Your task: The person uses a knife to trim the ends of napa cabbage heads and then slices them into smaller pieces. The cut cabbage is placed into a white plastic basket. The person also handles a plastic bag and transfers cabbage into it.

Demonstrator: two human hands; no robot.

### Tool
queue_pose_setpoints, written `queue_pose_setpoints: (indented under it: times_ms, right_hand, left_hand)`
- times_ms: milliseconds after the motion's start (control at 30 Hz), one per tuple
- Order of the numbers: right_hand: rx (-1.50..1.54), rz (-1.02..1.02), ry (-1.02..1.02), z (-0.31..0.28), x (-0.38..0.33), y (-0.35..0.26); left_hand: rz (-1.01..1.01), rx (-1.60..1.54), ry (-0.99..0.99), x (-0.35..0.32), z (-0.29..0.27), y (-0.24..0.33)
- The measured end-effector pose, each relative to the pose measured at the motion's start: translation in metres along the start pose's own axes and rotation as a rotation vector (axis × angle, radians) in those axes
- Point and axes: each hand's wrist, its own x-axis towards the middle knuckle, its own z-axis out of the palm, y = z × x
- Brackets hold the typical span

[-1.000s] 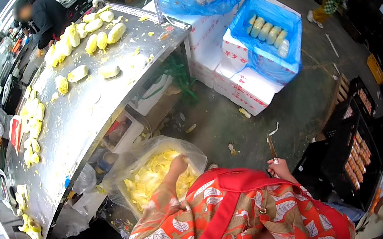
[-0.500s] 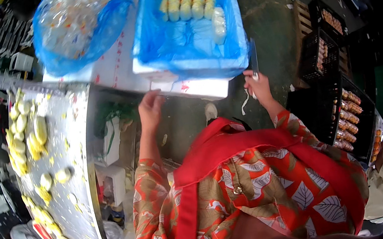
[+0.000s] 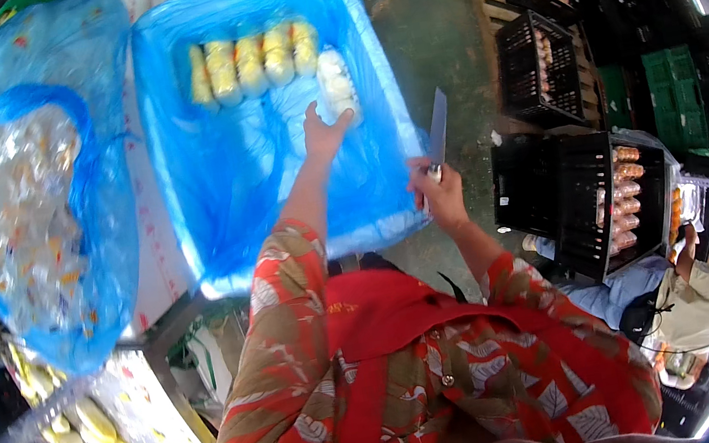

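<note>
A box lined with blue plastic film (image 3: 215, 216) stands before me. Inside, several wrapped yellow napa cabbages (image 3: 250, 62) lie side by side in a row along the far part. At the right end of the row a paler wrapped cabbage (image 3: 335, 76) lies at a slight slant. My left hand (image 3: 328, 128) reaches into the box with thumb and fingers spread at the near end of that pale cabbage; whether it touches is unclear. By the box's right near corner my right hand (image 3: 441, 192) is closed round the handle of a knife (image 3: 439, 126), blade pointing up and away.
A blue bag (image 3: 94, 68) full of clear plastic wrappers (image 3: 29, 217) sits left of the box. On a metal table (image 3: 135, 386) at lower left lie cabbages and leaf scraps. Black crates (image 3: 542, 85) of packed goods stand at right, and a person (image 3: 691, 298) is at lower right.
I have come nearer the box, which now fills more of the view. My left hand has moved from outside the box to inside it, fingers spreading. The knife stays in my right hand.
</note>
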Motion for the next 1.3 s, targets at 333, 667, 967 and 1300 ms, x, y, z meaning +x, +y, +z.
queue_pose_setpoints:
  times_ms: [333, 667, 967, 1300]
  right_hand:
    - [0.067, 0.010, 0.137, 0.009, -0.003, 0.007]
    - [0.082, -0.046, 0.165, 0.012, -0.002, 0.010]
    - [0.075, 0.043, 0.019, -0.004, -0.005, 0.006]
    - [1.079, 0.378, -0.641, 0.076, -0.019, -0.055]
  left_hand:
    - [-0.069, -0.162, -0.346, 0.031, 0.010, -0.072]
    - [0.127, 0.150, 0.126, 0.053, 0.063, -0.030]
    - [-0.224, -0.559, -0.306, 0.011, -0.040, -0.011]
    - [0.196, -0.921, 0.002, -0.198, -0.160, 0.135]
